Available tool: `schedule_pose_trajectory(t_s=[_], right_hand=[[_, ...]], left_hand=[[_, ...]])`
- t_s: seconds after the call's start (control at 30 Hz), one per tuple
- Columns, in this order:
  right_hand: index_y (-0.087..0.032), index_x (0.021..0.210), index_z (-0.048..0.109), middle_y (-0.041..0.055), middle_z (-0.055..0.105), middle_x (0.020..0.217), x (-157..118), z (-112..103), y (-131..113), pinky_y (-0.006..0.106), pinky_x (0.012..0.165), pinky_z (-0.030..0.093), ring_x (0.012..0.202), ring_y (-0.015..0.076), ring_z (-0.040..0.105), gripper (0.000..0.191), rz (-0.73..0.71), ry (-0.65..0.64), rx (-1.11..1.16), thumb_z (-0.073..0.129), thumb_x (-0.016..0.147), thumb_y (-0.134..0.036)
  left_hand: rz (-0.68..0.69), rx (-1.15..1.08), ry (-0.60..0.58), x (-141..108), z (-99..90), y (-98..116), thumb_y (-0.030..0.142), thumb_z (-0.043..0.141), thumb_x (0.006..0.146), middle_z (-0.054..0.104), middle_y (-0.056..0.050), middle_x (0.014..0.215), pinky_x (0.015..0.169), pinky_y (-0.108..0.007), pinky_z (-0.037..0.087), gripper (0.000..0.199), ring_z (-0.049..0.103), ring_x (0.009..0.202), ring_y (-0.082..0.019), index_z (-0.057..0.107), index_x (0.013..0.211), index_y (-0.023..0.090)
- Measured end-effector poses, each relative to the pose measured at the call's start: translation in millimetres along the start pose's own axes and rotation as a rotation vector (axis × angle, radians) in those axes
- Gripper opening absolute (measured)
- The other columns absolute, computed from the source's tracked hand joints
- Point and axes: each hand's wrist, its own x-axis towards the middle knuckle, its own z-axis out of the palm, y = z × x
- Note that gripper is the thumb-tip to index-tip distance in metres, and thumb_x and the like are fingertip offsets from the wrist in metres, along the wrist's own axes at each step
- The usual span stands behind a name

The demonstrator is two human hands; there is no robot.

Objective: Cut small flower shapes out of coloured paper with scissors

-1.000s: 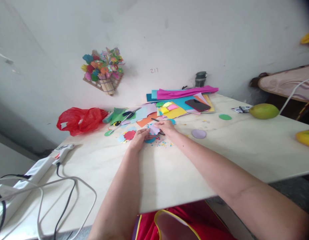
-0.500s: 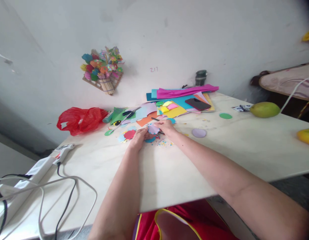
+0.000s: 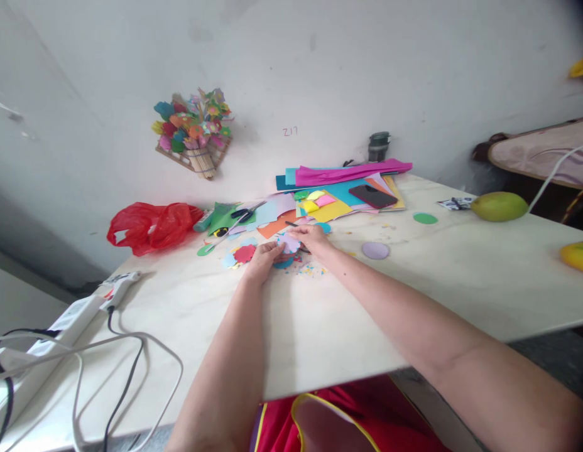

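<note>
Where the worktop [image 3: 329,339] meets its front edge, red cloth [image 3: 386,408] with a yellow border shows below, and both forearms reach inward over that edge. Loose paper scraps [image 3: 310,271] lie scattered on the surface just before the hands. A blue disc [image 3: 283,264] sits partly under the left hand [image 3: 266,256], whose grip pinches the near left side of a purple paper flower [image 3: 289,243]. The right hand [image 3: 311,237] has its fingertips closed on the flower's far right side, so the flower lies between the two hands, about midway between the worktop's left and right edges and nearer the back. A dark, thin stick [image 3: 292,224] shows beside the right fingers; from here I can't fairly say whether that hand holds it too.

The step in hand appears to be working on the flower's scalloped edge. The next move seems to call for a light pinch from both hands, since thin paper creases easily.

A red flower [image 3: 245,253] lies just left of the left hand. Farther back are scissors [image 3: 244,215] toward the back left corner, and a phone [image 3: 373,196] on coloured sheets [image 3: 338,212] along the back edge.
</note>
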Motion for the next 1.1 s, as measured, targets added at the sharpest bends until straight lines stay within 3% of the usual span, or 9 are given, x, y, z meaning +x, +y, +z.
schedule_pose_trajectory(t_s=[0.13,0.23,0.53,0.83,1.1], right_hand=[[-0.016,0.075,0.069,0.0006,0.066,0.063,0.4,-2.2,-0.1,0.019,0.046,0.042,0.053,0.0105,0.057,0.022,0.009,0.004,0.073,0.071,0.082,-0.037],[-0.015,0.079,0.068,0.0028,0.067,0.064,1.0,-4.9,0.5,0.020,0.046,0.045,0.053,0.0120,0.060,0.028,0.066,-0.005,0.141,0.067,0.085,-0.043],[-0.013,0.072,0.068,0.0008,0.063,0.057,-1.3,-9.3,-0.1,0.017,0.040,0.040,0.048,0.0093,0.055,0.022,0.065,-0.120,0.127,0.064,0.086,-0.030],[-0.015,0.063,0.064,-0.0003,0.062,0.053,-0.2,-9.6,1.4,0.019,0.040,0.040,0.045,0.0091,0.053,0.020,0.075,-0.085,0.118,0.077,0.075,-0.025],[-0.015,0.060,0.063,-0.0010,0.060,0.051,-0.8,-9.7,0.1,0.019,0.041,0.039,0.042,0.0082,0.050,0.020,0.085,-0.071,0.073,0.074,0.076,-0.020]], left_hand=[[0.002,-0.001,0.002,0.2,0.9,-0.6,0.054,0.087,0.061,0.077,-0.011,0.078,0.083,-0.039,0.058,0.048,0.076,0.086,-0.030,0.069,0.081,0.015],[0.005,0.004,0.011,-0.2,1.4,-0.4,0.057,0.087,0.059,0.077,-0.011,0.079,0.081,-0.039,0.058,0.050,0.076,0.086,-0.030,0.069,0.082,0.016],[0.003,0.002,0.033,-1.0,0.9,0.3,0.060,0.087,0.057,0.076,-0.010,0.075,0.079,-0.039,0.058,0.053,0.076,0.087,-0.031,0.065,0.078,0.017],[0.020,0.008,0.028,1.2,0.3,-2.5,0.064,0.086,0.055,0.076,-0.011,0.079,0.078,-0.038,0.058,0.057,0.076,0.089,-0.032,0.067,0.081,0.016],[0.020,0.022,0.001,-0.6,-0.6,-0.8,0.066,0.085,0.055,0.077,-0.011,0.081,0.078,-0.039,0.059,0.059,0.076,0.087,-0.032,0.068,0.083,0.017]])
